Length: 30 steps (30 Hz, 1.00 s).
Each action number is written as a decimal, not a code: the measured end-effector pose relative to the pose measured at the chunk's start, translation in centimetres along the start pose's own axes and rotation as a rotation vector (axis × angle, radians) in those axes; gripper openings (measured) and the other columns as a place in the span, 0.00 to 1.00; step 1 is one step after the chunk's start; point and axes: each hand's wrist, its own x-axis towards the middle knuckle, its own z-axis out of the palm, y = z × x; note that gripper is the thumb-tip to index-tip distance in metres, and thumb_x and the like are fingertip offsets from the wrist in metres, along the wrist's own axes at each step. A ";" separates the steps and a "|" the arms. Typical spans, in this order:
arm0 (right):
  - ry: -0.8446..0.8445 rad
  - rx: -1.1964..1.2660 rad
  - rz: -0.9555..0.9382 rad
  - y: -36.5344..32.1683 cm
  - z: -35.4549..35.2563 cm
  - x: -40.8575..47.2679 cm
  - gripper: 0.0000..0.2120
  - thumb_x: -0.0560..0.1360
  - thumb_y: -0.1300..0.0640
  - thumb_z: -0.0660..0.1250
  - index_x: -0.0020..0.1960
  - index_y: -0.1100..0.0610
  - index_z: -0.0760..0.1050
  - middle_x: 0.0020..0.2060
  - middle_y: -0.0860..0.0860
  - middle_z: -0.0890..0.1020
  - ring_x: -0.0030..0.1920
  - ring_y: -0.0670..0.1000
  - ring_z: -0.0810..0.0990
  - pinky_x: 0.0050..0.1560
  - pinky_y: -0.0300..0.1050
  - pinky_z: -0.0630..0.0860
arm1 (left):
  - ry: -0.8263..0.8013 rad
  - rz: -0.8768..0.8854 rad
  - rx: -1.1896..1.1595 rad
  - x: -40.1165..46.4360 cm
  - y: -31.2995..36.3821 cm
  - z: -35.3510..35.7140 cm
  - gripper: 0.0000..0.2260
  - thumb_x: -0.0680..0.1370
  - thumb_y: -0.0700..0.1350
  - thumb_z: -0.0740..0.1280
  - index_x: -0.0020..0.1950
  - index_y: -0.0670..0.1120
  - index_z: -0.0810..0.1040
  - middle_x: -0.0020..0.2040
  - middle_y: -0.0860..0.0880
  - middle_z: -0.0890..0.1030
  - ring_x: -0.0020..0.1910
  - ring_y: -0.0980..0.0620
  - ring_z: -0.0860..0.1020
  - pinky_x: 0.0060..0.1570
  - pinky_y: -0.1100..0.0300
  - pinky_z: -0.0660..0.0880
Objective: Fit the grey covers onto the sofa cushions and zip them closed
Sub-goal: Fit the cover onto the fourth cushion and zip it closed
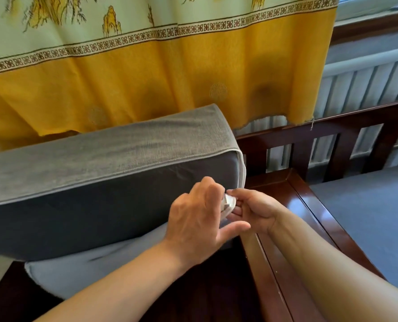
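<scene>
Both hands at grey cover [114, 135] corner; right hand [251, 209] pinched pale piping [230, 202]; left hand [198, 219] fingers hidden, grip unclear. Risk: zipper snagging bunched fabric.

The cushion cover [114, 145] is two-toned: its upper face a mid grey weave with a fine heathered fleck, its front face [95, 205] a darker slate grey, plain and smooth. A pale, off-white piping [241, 163] runs along the seam between them and down the right corner. A second cushion [82, 266] below it is a lighter blue-grey. The sofa frame [284, 196] is glossy dark reddish-brown wood. The curtain [147, 80] has a mustard-yellow lower band, above it a narrow cream strip printed with a repeating dark geometric motif, then pale green cloth with ochre landscape drawings. The seat pad [374, 219] at right is dull blue-grey.
</scene>
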 end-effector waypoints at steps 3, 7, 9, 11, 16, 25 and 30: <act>0.049 0.065 -0.033 -0.1 -0.2 -0.2 0.07 0.78 0.63 0.59 0.43 0.62 0.73 0.31 0.56 0.82 0.29 0.49 0.82 0.31 0.39 0.80 | -0.062 0.035 0.145 0.2 0.3 1.0 0.25 0.64 0.49 0.76 0.50 0.47 0.64 0.39 0.47 0.73 0.31 0.49 0.73 0.23 0.58 0.67; 0.066 0.102 -0.046 0.2 -0.3 -0.6 0.12 0.79 0.62 0.58 0.36 0.61 0.69 0.27 0.54 0.81 0.29 0.48 0.83 0.32 0.40 0.81 | -0.084 0.012 0.146 1.7 0.6 1.1 0.13 0.66 0.40 0.66 0.49 0.48 0.69 0.35 0.49 0.72 0.30 0.48 0.74 0.24 0.61 0.61; 0.083 0.111 -0.054 0.0 -0.6 -1.1 0.14 0.79 0.63 0.58 0.34 0.60 0.69 0.28 0.54 0.82 0.29 0.47 0.83 0.34 0.39 0.80 | -0.098 0.006 0.108 3.1 0.6 0.7 0.05 0.70 0.43 0.60 0.44 0.48 0.74 0.35 0.49 0.72 0.31 0.49 0.75 0.24 0.62 0.60; 0.105 0.111 -0.059 -0.3 -0.7 -1.6 0.13 0.79 0.62 0.58 0.36 0.61 0.71 0.28 0.54 0.83 0.29 0.47 0.83 0.32 0.38 0.79 | -0.137 0.017 0.045 4.4 0.4 0.5 0.05 0.73 0.43 0.61 0.41 0.47 0.77 0.35 0.49 0.73 0.30 0.49 0.74 0.24 0.62 0.62; 0.098 0.139 -0.074 -0.9 -0.8 -1.8 0.08 0.79 0.61 0.60 0.42 0.61 0.74 0.33 0.55 0.84 0.31 0.48 0.84 0.32 0.38 0.79 | -0.211 -0.012 0.029 6.6 -0.4 0.4 0.04 0.74 0.40 0.69 0.39 0.42 0.79 0.36 0.46 0.74 0.31 0.45 0.76 0.27 0.58 0.68; 0.208 0.021 -0.125 0.4 -2.6 -0.7 0.08 0.79 0.60 0.59 0.46 0.58 0.76 0.43 0.53 0.82 0.43 0.49 0.80 0.42 0.41 0.76 | -0.033 0.086 0.133 8.6 -2.1 1.3 0.03 0.73 0.41 0.70 0.40 0.44 0.83 0.61 0.43 0.79 0.62 0.43 0.75 0.60 0.42 0.66; 0.283 0.015 -0.127 1.7 -3.9 0.9 0.07 0.79 0.60 0.60 0.46 0.59 0.76 0.43 0.55 0.81 0.42 0.51 0.79 0.44 0.44 0.74 | -0.017 0.111 -0.046 9.0 -2.9 1.8 0.08 0.74 0.41 0.67 0.46 0.42 0.85 0.47 0.47 0.85 0.47 0.49 0.82 0.43 0.53 0.80</act>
